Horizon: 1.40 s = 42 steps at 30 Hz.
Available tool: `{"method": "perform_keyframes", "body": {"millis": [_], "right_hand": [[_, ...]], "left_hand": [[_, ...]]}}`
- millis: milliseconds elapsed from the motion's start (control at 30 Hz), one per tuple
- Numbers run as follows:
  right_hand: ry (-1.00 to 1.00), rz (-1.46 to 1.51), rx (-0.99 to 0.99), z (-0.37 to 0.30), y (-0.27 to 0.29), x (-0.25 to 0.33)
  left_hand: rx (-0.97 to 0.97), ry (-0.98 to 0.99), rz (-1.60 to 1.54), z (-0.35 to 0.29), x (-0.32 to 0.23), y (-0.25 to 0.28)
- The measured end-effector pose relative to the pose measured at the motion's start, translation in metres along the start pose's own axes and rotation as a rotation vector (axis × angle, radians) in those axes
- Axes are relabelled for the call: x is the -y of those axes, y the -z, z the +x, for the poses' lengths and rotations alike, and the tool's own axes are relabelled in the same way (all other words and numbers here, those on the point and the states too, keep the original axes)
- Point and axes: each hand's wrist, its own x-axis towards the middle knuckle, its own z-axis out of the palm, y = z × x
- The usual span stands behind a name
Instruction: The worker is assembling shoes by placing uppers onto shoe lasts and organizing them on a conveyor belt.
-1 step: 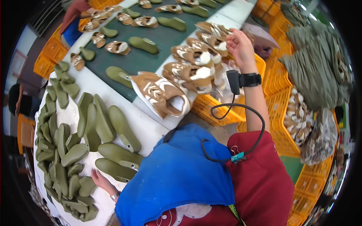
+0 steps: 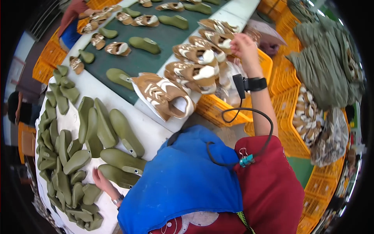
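Note:
Bunched together, the fingers of my right hand (image 2: 244, 47) are at the heel end of a brown-and-white shoe upper (image 2: 214, 38) in a row along the table's right edge. Whether they grip it is hidden. Just nearer stand more uppers, among them a brown one (image 2: 187, 52). The nearest, larger-looking upper (image 2: 157, 93) has a white opening toward me. My left hand (image 2: 100, 180) has its fingers stretched out, low on the white tabletop (image 2: 150, 132). Beside it lie green shoe lasts (image 2: 117, 175), and a heap of lasts (image 2: 62, 179) spreads to its left.
On the green mat (image 2: 105, 64), lasts and uppers lie spread out. A yellow crate (image 2: 222, 111) with plastic-wrapped items stands beneath the row. Stacked crates (image 2: 286, 124), dark green cloth (image 2: 327, 66) and a clear bag (image 2: 331, 140) are at right. Another person (image 2: 74, 19) works at far left.
My right hand has shifted slightly nearer and to the left, with its fingers more bunched. The whole view has slid a little; shoes and lasts keep their places.

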Motion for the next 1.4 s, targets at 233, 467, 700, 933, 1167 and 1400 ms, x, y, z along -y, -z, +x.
{"method": "perform_keyframes", "body": {"millis": [233, 467, 700, 933, 1167, 1400], "right_hand": [[0.17, -0.863, 0.867, -0.127, 0.001, -0.102], [0.193, -1.015, 0.864, -0.124, -0.008, -0.088], [0.616, -0.696, 0.476, -0.095, -0.076, -0.03], [0.589, -0.819, 0.873, -0.139, -0.115, -0.084], [0.537, -0.766, 0.962, -0.118, -0.1, -0.094], [0.397, -0.508, 1.044, -0.049, -0.084, -0.085]], "left_hand": [[1.032, -0.71, 0.478, -0.041, -0.159, -0.154], [1.254, -0.735, 0.43, -0.066, -0.176, -0.193], [0.857, -0.751, 0.603, -0.031, -0.109, -0.136], [0.756, -0.425, 0.57, -0.055, -0.072, -0.112], [0.698, -0.628, 0.777, -0.051, -0.073, -0.129], [1.089, -0.806, 0.311, -0.051, -0.229, -0.171]]}}
